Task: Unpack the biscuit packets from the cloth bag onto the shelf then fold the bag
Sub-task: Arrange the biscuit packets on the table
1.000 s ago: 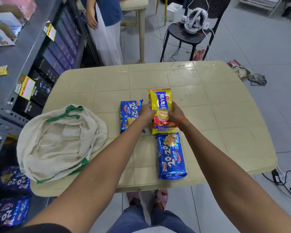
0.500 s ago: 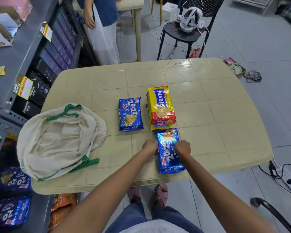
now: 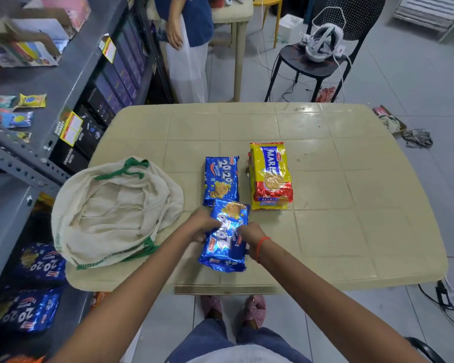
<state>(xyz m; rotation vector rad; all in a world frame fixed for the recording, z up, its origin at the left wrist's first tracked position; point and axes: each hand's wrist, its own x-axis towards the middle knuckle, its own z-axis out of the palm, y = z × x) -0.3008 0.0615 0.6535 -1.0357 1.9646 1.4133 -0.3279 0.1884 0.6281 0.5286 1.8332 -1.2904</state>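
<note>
Beige plastic table (image 3: pixel 325 231) with a moulded tile pattern: carries all task items. Grey metal shelf (image 3: pixel 16 158) stands along its left side; more blue packets (image 3: pixel 37 263) lie on a low tier.

Cream cloth bag with green trim (image 3: pixel 110 213): slumped open on the table's left part, near edge overhanging.

Yellow-and-red Marie biscuit packet (image 3: pixel 270 176): flat at table centre. Blue 20-20 biscuit packet (image 3: pixel 220 179): flat just beside it, to its left, apart.

Second blue 20-20 packet (image 3: pixel 226 239): near the table's front edge, its far end overlapping the first blue packet's near end. Whether it is clear of the tabletop cannot be told.

Left hand (image 3: pixel 202 226): fingers curled on that packet's left side. Right hand (image 3: pixel 249 234): grips its right side.
</note>
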